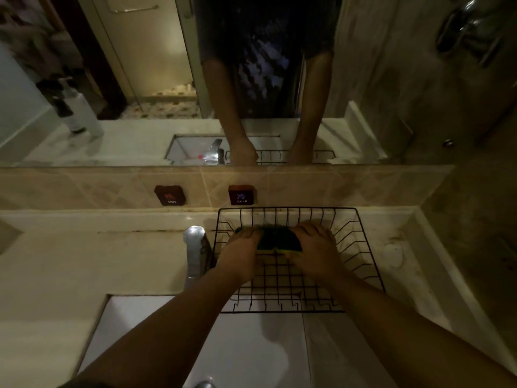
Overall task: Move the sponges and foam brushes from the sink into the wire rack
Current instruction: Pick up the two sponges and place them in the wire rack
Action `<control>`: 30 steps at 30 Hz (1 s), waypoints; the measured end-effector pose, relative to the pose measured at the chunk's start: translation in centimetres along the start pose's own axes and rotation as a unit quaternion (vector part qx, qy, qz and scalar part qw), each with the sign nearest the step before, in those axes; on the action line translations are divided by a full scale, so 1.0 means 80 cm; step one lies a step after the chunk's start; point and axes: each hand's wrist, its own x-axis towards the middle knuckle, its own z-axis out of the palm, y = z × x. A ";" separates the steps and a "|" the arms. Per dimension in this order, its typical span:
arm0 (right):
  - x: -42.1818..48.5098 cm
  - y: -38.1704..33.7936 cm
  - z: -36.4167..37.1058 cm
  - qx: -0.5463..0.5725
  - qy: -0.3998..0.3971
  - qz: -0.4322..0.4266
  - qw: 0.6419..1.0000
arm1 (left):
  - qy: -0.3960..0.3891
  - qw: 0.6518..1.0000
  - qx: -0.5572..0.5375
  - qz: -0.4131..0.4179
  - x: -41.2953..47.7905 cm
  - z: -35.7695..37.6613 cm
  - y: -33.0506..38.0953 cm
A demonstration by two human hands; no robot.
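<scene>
A black wire rack (pixel 361 247) stands on the counter behind the white sink (pixel 156 340). Inside the rack, toward its back, lie sponges (pixel 275 240) with dark green tops and yellow undersides. My left hand (pixel 240 252) grips their left end and my right hand (pixel 313 247) grips their right end, both pressed onto the sponges. How many sponges there are I cannot tell in the dim light. No foam brush shows, and my forearms hide much of the sink basin.
A chrome faucet (pixel 195 247) rises just left of the rack. HOT (pixel 170 195) and COLD (pixel 241 195) plaques sit on the tiled backsplash under a mirror. A white pump bottle (pixel 84 110) appears in the mirror at left. A small soap-like oval (pixel 393 254) lies right of the rack.
</scene>
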 end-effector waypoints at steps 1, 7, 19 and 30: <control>-0.006 -0.008 -0.009 0.006 -0.001 0.006 1.000 | -0.005 1.000 -0.009 0.002 -0.007 -0.008 0.005; -0.056 -0.065 -0.047 0.063 -0.068 0.050 0.994 | -0.012 0.999 -0.037 0.024 -0.060 -0.048 0.024; -0.141 -0.199 -0.081 0.001 -0.029 0.082 0.996 | -0.001 0.996 -0.044 0.074 -0.182 -0.098 -0.007; -0.200 -0.262 -0.067 0.012 -0.036 0.107 0.994 | -0.019 0.995 -0.050 0.079 -0.268 -0.118 -0.053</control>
